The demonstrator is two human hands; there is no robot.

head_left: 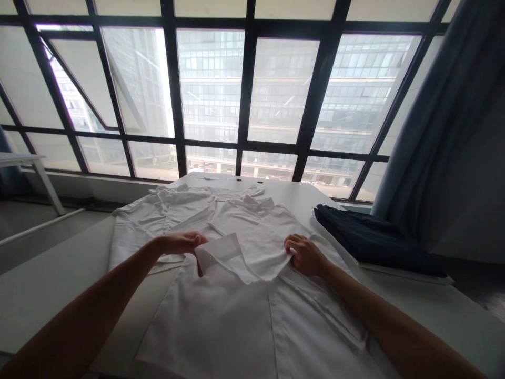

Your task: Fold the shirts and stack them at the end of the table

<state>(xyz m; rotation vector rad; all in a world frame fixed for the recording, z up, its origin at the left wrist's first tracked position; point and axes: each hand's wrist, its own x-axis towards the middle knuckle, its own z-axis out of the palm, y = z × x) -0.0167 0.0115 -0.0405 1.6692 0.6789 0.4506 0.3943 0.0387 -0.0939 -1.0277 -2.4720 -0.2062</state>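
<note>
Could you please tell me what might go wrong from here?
The raised, bent white cloth flap at the left hand might crease. The right hand pinches just a white cloth edge, so that grip could slip. The rumpled white cloth garment beside the left hand might get dragged along.

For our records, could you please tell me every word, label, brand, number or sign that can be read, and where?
None: I can read no text on the white shirts, the dark folded cloth or the building outside, which is hazy.
</note>
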